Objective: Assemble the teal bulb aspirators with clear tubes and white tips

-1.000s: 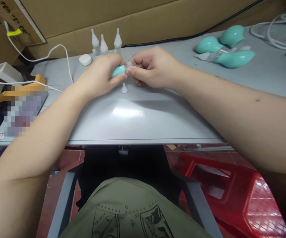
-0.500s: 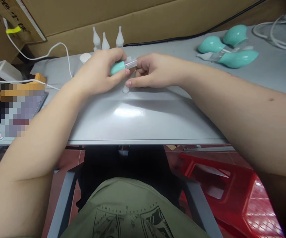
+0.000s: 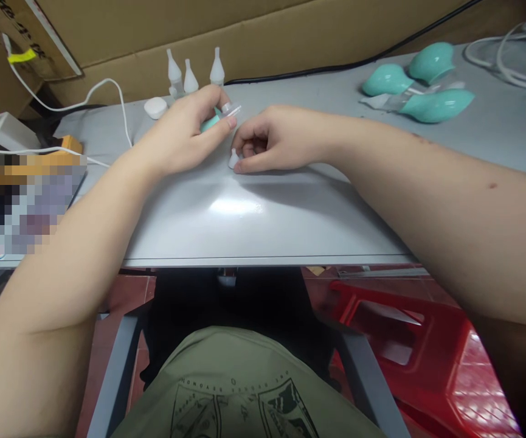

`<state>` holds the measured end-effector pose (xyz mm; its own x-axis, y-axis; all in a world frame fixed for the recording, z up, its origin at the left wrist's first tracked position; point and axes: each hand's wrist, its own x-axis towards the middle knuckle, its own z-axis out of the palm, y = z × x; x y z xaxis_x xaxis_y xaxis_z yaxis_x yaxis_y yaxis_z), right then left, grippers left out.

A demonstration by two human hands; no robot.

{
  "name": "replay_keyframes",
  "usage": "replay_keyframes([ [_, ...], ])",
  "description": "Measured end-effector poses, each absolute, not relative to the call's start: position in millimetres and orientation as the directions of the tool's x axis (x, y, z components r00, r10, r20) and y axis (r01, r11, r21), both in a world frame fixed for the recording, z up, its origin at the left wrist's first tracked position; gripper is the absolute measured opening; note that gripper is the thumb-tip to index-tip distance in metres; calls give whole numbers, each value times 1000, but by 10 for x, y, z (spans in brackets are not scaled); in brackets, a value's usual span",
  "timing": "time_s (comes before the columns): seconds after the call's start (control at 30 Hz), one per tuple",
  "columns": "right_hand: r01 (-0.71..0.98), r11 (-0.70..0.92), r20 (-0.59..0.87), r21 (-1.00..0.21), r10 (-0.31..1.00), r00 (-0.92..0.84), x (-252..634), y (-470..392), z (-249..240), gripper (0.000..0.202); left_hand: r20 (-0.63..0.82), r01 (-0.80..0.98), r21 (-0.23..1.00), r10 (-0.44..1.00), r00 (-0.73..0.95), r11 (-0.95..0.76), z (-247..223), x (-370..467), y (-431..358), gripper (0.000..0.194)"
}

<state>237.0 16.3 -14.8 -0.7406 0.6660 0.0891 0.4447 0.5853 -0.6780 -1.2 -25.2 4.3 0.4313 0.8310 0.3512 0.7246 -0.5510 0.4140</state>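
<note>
In my left hand (image 3: 194, 125) is a teal squeeze bulb (image 3: 210, 121) with a short clear tube (image 3: 231, 111), gripped between thumb and fingers; most of the bulb is hidden by the hand. My right hand (image 3: 274, 139) is curled just to the right, its thumb and forefinger closed at a small white cone-shaped tip (image 3: 233, 159) at the tabletop. Behind the left hand stand several white pointed nozzles (image 3: 217, 68) on clear bases. A small round white piece (image 3: 155, 107) lies left of them.
Several teal bulbs with clear nozzles (image 3: 438, 104) lie at the back right. Beside them is a coiled white cable (image 3: 495, 67). A white charger (image 3: 10, 131), an orange stand (image 3: 72, 145) and a blurred-out flat item are at left. Below right is a red plastic stool (image 3: 449, 340).
My right hand has moved away from the clear tube, down to the white tip, and its fingers have closed at it. The left hand's bulb and tube have turned slightly.
</note>
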Motion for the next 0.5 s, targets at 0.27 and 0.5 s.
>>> replay_keyframes([
  [0.27, 517, 588, 46, -622, 686, -726, 2358, 133, -119, 26, 349, 661, 479, 817, 459, -577, 0, -7, -221, 7],
  [0.5, 515, 637, 86, -573, 672, -735, 2383, 150, -87, 21, 373, 602, 544, 811, 450, -584, -59, -34, -164, 10],
])
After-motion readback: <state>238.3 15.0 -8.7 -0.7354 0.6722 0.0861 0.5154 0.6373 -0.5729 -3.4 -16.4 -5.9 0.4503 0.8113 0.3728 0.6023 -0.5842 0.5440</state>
